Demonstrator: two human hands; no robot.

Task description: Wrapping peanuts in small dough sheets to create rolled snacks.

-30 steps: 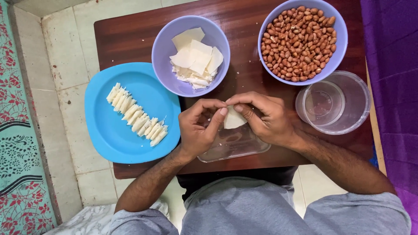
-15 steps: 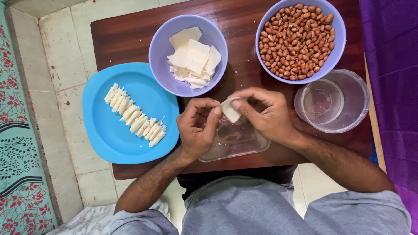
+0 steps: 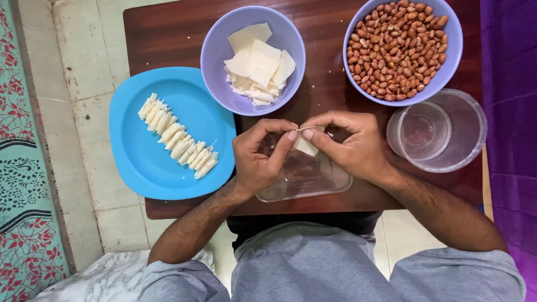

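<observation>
My left hand (image 3: 260, 156) and my right hand (image 3: 349, 146) meet over a clear flat container (image 3: 313, 182) at the front of the small wooden table (image 3: 168, 33). Between their fingertips they pinch a small pale dough wrapper (image 3: 305, 145), folded into a wedge. Just beyond the hands stands a lilac bowl (image 3: 215, 61) with a pile of flat pale wrappers (image 3: 258, 64). A blue plate (image 3: 137, 162) on the left carries a slanting row of finished pale rolls (image 3: 178, 140).
A second lilac bowl (image 3: 447, 70) full of red-brown peanuts (image 3: 400, 47) stands at the far right. A clear round tub (image 3: 467, 131) sits in front of it. Tiled floor, a patterned mat (image 3: 25, 168) and purple cloth (image 3: 509, 84) surround the table.
Both hands have shifted slightly and lifted the wrapper; the fingertips now pinch its upper edge, and the piece looks more tightly folded than a second ago.
</observation>
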